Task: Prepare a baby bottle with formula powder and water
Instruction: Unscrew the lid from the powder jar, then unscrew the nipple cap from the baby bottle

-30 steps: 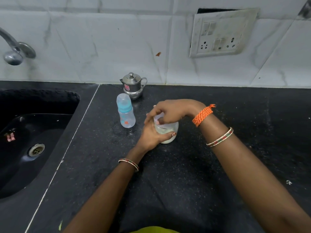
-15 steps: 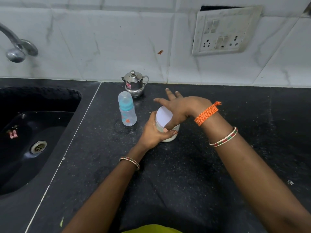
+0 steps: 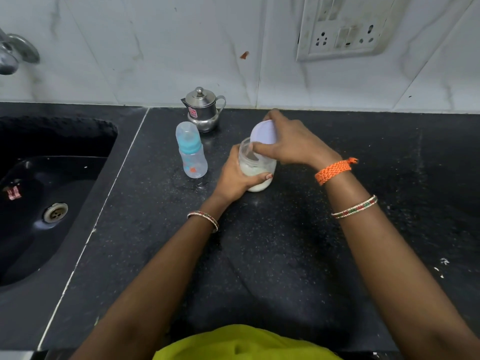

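A person's left hand (image 3: pixel 233 178) wraps around a clear jar (image 3: pixel 257 167) of white formula powder just above the centre of the frame, fingers closed on its side while it stands on the black speckled counter (image 3: pixel 285 255). The right hand (image 3: pixel 288 144) grips the jar's white lid (image 3: pixel 263 132), tilted on edge above the open mouth, its far rim raised and its near edge low over the jar. The thumb reaches across the jar's opening. A braided orange band (image 3: pixel 335 170) and a beaded bangle (image 3: pixel 354 207) circle the right wrist; another bangle (image 3: pixel 204 219) sits on the left.

Just left of the jar, apart from it, a baby bottle (image 3: pixel 191 150) stands upright with its clear cap on over a blue collar. Behind the bottle, against the wall at upper centre, stands a small lidded steel pot (image 3: pixel 204 110) with a handle and a red label.

A black sink (image 3: pixel 39 203) with a metal drain fills the left side of the frame, a steel tap (image 3: pixel 15 53) showing at the upper left edge. A white switch and socket plate (image 3: pixel 345 27) hangs on the marble-tiled wall at upper right. Yellow-green clothing (image 3: pixel 244 344) shows at the bottom edge.
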`<state>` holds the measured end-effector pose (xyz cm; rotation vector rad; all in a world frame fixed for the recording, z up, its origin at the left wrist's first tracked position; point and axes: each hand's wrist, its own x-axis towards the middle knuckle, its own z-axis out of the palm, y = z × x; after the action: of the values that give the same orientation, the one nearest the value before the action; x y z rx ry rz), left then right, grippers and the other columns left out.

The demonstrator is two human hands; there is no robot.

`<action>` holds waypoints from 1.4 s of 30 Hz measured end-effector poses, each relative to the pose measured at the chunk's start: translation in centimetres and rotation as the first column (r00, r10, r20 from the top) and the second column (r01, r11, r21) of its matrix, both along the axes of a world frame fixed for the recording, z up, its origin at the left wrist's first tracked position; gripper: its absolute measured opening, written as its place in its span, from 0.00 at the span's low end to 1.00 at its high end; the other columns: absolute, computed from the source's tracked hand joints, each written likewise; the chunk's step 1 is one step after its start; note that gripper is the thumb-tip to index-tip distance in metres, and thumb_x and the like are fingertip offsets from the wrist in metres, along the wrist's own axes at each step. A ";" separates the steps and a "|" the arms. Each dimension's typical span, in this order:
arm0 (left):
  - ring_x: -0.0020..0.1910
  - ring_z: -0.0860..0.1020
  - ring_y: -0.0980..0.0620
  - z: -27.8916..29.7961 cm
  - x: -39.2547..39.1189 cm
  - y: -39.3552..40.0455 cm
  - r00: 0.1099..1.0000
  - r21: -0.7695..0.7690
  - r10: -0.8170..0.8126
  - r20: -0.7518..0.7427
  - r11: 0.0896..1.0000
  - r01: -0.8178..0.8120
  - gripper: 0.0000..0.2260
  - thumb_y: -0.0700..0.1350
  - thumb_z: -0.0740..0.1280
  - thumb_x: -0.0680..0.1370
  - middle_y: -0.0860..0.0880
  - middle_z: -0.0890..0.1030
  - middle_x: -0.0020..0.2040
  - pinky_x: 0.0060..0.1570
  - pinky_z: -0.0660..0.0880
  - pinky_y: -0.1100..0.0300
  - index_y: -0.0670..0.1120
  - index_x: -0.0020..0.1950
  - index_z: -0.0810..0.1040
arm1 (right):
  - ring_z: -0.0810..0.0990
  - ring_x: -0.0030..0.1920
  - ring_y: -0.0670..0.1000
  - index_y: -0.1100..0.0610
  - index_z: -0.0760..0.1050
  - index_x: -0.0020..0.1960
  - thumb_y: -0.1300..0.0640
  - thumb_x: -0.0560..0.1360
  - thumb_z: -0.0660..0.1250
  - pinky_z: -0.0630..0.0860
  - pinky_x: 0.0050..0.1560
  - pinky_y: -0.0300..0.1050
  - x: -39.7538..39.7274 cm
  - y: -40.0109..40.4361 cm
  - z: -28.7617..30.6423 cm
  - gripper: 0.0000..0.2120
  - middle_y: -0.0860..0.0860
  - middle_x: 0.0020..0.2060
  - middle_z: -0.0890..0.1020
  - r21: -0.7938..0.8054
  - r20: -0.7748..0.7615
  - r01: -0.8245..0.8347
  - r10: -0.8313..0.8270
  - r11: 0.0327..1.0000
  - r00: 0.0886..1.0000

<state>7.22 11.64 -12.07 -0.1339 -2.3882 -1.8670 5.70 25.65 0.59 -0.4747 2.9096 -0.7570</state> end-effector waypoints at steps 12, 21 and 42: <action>0.72 0.61 0.51 -0.8 1.8 -1.9 1.000 -0.218 -0.006 -0.017 0.976 0.002 0.53 0.64 0.73 0.61 0.44 0.60 0.74 0.71 0.60 0.55 0.48 0.75 0.47 | 0.69 0.50 0.48 0.59 0.66 0.52 0.52 0.64 0.78 0.65 0.43 0.37 6.7 1.5 -8.9 0.26 0.53 0.52 0.70 -0.454 -0.101 0.347 -0.434 0.821 0.895; 0.69 0.65 0.53 -0.5 5.4 -3.1 0.997 -0.301 0.078 0.024 0.951 -0.067 0.34 0.42 0.71 0.72 0.46 0.65 0.72 0.61 0.63 0.64 0.46 0.73 0.57 | 0.60 0.74 0.58 0.58 0.67 0.43 0.61 0.68 0.73 0.58 0.63 0.35 9.4 0.4 -14.0 0.14 0.60 0.71 0.65 -0.344 -0.081 0.217 -0.259 0.914 0.963; 0.58 0.71 0.54 1.2 6.5 -12.8 0.936 -0.122 0.351 0.017 0.930 -0.347 0.23 0.38 0.68 0.71 0.48 0.72 0.60 0.59 0.72 0.52 0.43 0.65 0.67 | 0.77 0.56 0.63 0.50 0.60 0.71 0.41 0.71 0.67 0.76 0.47 0.54 1.3 -15.2 -4.3 0.34 0.58 0.63 0.70 -0.086 -0.274 0.059 -0.080 0.995 0.958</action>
<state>13.68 -1.17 -10.91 0.3029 -2.3546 -1.5817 7.02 10.44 -3.67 -0.5273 3.1802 -0.8807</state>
